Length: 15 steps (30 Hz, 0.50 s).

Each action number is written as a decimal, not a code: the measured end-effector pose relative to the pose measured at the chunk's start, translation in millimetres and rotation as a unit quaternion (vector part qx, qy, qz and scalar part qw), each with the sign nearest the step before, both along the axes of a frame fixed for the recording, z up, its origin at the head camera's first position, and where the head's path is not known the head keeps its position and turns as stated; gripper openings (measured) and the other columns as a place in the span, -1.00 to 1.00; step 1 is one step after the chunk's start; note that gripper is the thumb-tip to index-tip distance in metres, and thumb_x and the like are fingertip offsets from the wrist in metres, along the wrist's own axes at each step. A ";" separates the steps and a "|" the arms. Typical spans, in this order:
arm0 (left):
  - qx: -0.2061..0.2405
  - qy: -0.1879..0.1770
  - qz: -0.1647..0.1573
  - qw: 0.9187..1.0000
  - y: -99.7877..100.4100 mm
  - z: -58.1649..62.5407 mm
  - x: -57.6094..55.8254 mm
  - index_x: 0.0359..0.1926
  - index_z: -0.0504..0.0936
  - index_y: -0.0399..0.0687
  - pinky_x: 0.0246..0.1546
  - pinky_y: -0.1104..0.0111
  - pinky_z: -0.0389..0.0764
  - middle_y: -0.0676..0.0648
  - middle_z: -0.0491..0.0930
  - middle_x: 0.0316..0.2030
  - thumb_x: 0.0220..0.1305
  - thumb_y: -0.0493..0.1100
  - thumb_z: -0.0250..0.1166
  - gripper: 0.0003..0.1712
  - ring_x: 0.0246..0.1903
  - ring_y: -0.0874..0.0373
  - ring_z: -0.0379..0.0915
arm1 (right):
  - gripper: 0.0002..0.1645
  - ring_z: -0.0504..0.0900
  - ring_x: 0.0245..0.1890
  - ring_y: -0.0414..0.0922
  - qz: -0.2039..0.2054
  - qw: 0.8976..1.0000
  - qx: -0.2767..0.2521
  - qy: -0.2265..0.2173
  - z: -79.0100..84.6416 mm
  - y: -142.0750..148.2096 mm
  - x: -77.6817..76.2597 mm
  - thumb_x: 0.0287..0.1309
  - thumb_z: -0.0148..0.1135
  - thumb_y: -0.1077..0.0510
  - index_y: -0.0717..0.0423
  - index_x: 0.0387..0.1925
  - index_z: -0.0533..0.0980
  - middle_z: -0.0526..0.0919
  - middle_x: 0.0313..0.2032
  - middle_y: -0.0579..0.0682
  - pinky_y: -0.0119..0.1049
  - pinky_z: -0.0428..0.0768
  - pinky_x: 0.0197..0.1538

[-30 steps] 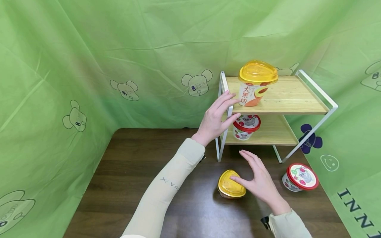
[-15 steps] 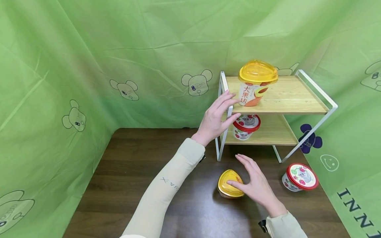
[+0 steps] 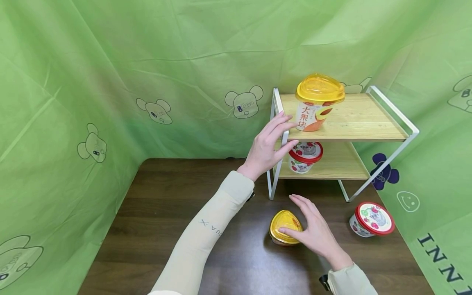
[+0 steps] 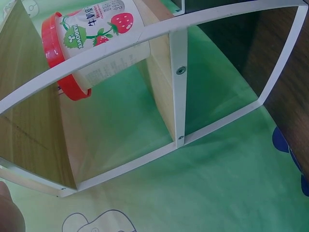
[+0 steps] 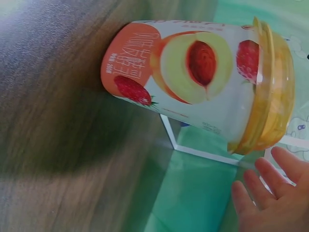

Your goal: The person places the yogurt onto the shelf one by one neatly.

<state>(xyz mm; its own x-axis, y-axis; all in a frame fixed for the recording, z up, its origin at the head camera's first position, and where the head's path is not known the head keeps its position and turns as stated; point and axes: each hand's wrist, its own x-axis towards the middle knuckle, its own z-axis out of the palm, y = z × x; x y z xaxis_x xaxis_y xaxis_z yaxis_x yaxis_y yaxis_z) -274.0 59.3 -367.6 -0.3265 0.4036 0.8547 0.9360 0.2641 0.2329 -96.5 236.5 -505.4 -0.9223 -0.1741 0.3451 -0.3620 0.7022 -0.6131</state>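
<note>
My left hand (image 3: 263, 149) is at the left side of a two-tier shelf (image 3: 368, 119), fingers extended by its white frame. Just beyond those fingertips, a yogurt cup (image 3: 318, 102) with a yellow lid stands upright on the top board. Below it, a red-lidded strawberry yogurt tub (image 3: 302, 167) sits on the lower board, also large in the left wrist view. Over the table, my right hand (image 3: 313, 229) is spread beside a second yellow-lidded yogurt cup (image 3: 283, 221); its thumb overlaps the lid. The right wrist view shows the fingertips near that cup's lid, with peach pictures on its side.
Another red-lidded tub (image 3: 374, 219) rests on the dark wooden table (image 3: 162, 221), right of my right hand. The shelf's white legs stand on the table. Green cloth (image 3: 199, 53) with bear drawings hangs behind and at both sides.
My right hand has moved left and slightly down, bringing its thumb further across the yellow lid. The left hand has kept its place at the shelf.
</note>
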 end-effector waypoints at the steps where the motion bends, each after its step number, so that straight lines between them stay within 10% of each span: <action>1: 0.000 0.000 0.000 1.000 0.0 0.1 0.0 0.19 0.59 -0.24 0.45 0.29 0.15 -0.24 0.48 0.29 0.33 -0.15 0.43 -0.53 0.45 -0.06 0.17 | 0.18 0.33 0.35 0.04 0.000 1.000 0.000 -0.002 -0.9 -0.1 0.0 -0.21 0.68 -0.26 -0.08 0.45 0.36 0.38 0.37 -0.02 0.23 0.40 0.25; 15: 0.000 0.000 0.001 1.000 0.4 -0.2 -0.1 0.19 0.59 -0.23 0.45 0.30 0.15 -0.24 0.48 0.29 0.32 -0.15 0.43 -0.53 0.46 -0.04 0.15 | 0.22 0.33 0.35 0.03 -0.002 1.000 -0.002 -0.019 -11.7 0.3 3.3 -0.25 0.67 -0.34 -0.08 0.45 0.35 0.37 0.38 -0.05 0.23 0.41 0.26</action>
